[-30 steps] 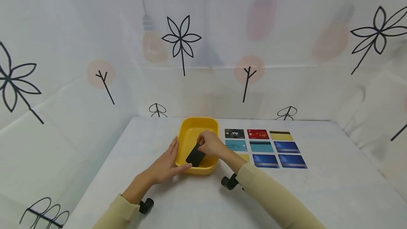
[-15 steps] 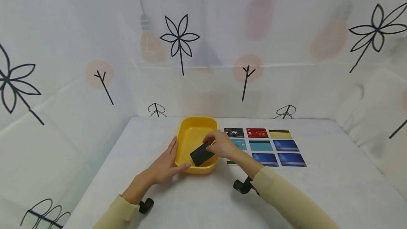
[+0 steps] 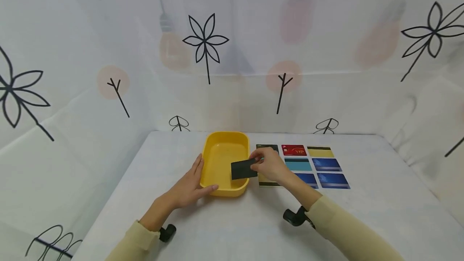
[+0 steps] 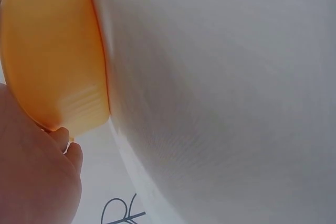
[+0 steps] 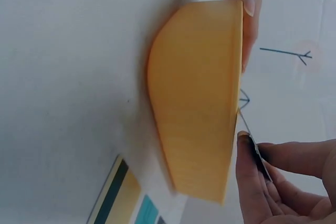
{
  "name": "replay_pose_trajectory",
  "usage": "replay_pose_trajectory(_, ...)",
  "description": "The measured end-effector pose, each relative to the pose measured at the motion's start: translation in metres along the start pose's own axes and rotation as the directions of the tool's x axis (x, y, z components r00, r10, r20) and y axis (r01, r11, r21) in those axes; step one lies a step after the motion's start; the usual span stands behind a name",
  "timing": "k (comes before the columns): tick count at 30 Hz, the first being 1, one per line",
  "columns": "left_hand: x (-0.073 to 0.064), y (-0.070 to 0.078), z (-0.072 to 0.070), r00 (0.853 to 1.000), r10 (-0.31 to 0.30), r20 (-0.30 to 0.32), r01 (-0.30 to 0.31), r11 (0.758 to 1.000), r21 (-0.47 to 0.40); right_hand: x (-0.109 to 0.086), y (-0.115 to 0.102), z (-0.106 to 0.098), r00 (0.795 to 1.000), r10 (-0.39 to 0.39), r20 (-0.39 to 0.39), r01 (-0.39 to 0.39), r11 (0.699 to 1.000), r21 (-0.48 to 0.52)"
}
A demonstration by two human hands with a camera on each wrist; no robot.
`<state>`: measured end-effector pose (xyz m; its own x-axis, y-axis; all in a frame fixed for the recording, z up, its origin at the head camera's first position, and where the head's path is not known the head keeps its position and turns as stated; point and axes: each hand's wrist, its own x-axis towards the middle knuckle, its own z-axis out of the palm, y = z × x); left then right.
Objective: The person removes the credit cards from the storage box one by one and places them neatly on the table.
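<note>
My right hand (image 3: pixel 270 166) pinches a black card (image 3: pixel 242 169) between thumb and fingers, over the right rim of a yellow plastic tray (image 3: pixel 217 148). In the right wrist view the card (image 5: pixel 251 135) appears edge-on, tilted beside the tray's rim. My left hand (image 3: pixel 188 186) rests against the tray's near left corner, fingers straight along its left side and thumb across the front rim. The left wrist view shows that hand (image 4: pixel 39 166) touching the tray's wall (image 4: pixel 55 51). No other card shows inside the tray.
Right of the tray, cards lie in rows on the white table: a red VIP card (image 3: pixel 294 150), a yellow striped card (image 3: pixel 320 152), a teal card (image 3: pixel 298 164), blue cards (image 3: pixel 333 181) and others partly behind my right hand. A patterned cloth (image 3: pixel 232 104) stands behind.
My right hand has lifted the black card from the tray's floor and carried it right, to the rim. The card has turned more level. My left hand stays on the tray.
</note>
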<state>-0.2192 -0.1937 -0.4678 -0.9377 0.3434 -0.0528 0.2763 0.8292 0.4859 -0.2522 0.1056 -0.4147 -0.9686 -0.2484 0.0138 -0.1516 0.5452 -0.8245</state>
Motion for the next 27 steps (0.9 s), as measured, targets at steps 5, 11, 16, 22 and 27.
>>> replay_pose_trajectory(5, 0.0, 0.002, -0.001, 1.0, 0.01, -0.006, -0.011, 1.0, -0.012, -0.005, 0.01, -0.017, 0.999, 0.048, 0.013, -0.048, 0.999, 0.007)
replay_pose_trajectory(11, 0.0, 0.0, 0.0, 1.0, 0.014, -0.006, -0.014, 1.0, 0.001, -0.015, 0.023, -0.035, 0.996, 0.08, 0.04, -0.08, 0.997, 0.013)
replay_pose_trajectory(16, 0.0, 0.001, -0.001, 1.0, 0.017, -0.009, -0.017, 1.0, -0.011, -0.023, 0.034, -0.046, 0.996, 0.075, 0.042, -0.076, 0.997, 0.02)
replay_pose_trajectory(22, -0.001, 0.001, 0.0, 1.0, 0.008, -0.005, -0.008, 1.0, -0.004, -0.036, 0.05, -0.058, 0.991, 0.091, 0.095, -0.098, 0.993, 0.07)
replay_pose_trajectory(27, -0.001, 0.001, 0.001, 1.0, 0.015, -0.009, -0.015, 1.0, 0.002, -0.051, 0.067, -0.062, 0.979, 0.109, 0.172, -0.131, 0.984, 0.123)
